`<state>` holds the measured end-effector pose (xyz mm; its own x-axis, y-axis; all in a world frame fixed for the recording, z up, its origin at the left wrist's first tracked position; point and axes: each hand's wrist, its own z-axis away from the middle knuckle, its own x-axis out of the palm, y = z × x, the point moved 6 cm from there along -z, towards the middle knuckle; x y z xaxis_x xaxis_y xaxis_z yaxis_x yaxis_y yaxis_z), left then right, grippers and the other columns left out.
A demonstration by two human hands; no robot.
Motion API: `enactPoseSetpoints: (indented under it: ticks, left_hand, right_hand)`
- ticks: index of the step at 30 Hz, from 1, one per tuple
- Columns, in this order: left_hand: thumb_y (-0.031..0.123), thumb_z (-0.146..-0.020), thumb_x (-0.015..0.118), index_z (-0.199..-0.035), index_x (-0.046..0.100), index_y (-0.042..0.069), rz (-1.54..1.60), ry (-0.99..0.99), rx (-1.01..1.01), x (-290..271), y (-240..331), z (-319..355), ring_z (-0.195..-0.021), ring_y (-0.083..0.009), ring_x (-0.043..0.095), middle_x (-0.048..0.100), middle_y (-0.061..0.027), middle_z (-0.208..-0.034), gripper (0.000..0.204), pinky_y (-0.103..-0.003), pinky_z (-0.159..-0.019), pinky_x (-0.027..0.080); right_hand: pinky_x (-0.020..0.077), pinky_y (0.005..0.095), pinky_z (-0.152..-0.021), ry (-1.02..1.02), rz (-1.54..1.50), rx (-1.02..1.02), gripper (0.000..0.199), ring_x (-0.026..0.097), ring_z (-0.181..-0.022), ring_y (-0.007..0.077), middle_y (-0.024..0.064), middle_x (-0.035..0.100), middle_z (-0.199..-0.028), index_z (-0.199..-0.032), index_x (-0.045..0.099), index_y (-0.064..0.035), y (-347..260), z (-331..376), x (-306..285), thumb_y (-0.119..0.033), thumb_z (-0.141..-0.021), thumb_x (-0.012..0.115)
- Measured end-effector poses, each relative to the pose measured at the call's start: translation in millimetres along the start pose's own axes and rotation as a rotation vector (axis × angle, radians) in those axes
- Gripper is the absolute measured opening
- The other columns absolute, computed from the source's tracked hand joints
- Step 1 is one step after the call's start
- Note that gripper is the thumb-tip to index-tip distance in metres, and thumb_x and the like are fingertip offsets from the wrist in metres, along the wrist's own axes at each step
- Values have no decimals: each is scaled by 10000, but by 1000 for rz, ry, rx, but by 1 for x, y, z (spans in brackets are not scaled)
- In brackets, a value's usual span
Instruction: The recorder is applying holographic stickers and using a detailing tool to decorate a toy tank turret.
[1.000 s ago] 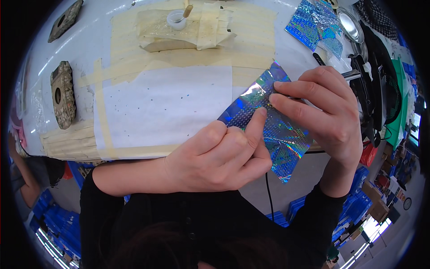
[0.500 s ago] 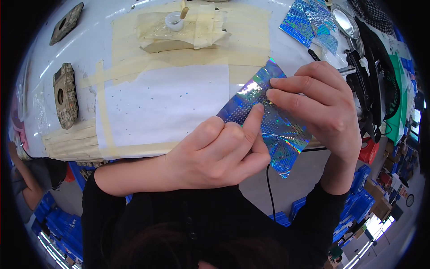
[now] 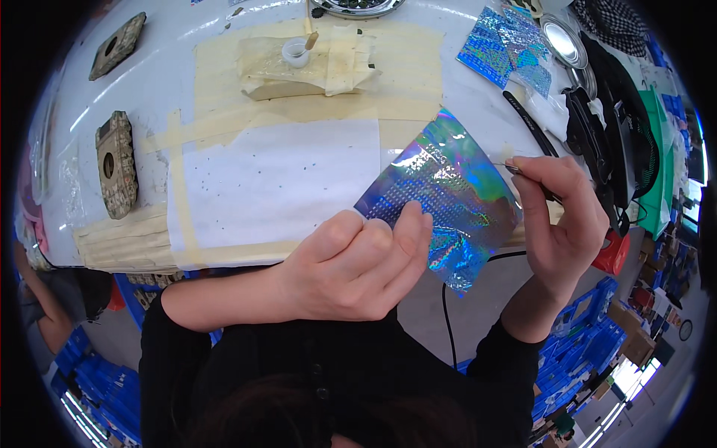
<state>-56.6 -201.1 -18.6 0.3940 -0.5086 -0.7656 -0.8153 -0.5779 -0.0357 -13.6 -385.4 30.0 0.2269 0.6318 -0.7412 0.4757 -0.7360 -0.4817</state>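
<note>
A shiny blue holographic sheet [image 3: 448,172], patterned with rows of small shapes, tilts above the table's front edge. My left hand [image 3: 362,261] is closed on its lower left part, with the thumb hidden beneath. Just off the sheet's right side, my right hand [image 3: 564,216] pinches a slim metal tool [image 3: 513,169] between thumb and forefinger. Only the tool's tip shows well, and its exact kind is unclear. White paper [image 3: 276,187] taped to the table lies left of the sheet, with tiny dark specks scattered over it.
Beyond the paper, a small white cup [image 3: 296,52] with a wooden stick stands on a taped block [image 3: 306,86]. Two camouflage-patterned pieces [image 3: 116,164] with round holes lie at left. More holographic sheets [image 3: 508,48], a round metal lid [image 3: 564,41] and black tweezers [image 3: 526,119] lie at right.
My right hand has let go of the sheet and moved right and down, the metal tool's tip now showing at its fingers. The left hand keeps its hold.
</note>
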Motion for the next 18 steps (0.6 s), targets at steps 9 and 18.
enactPoseSetpoints:
  ticks: [9,18]
  left_hand:
    - [175,-762,708,-938,783,140,38,37,-1,-7,1,1,-686,-110,386,749,26,-956,195,-270,-660,293]
    - [266,-863,689,-980,784,132,68,55,19,-2,9,-6,-678,-118,392,749,14,-971,202,-289,-667,284]
  right_hand:
    - [473,288,-622,59,-19,234,182,628,-707,206,104,699,-832,-937,706,15,-5,28,4,81,-772,745]
    - [517,338,-662,28,63,135,213,641,-726,261,107,695,-839,-973,714,-6,-29,24,23,75,-778,742]
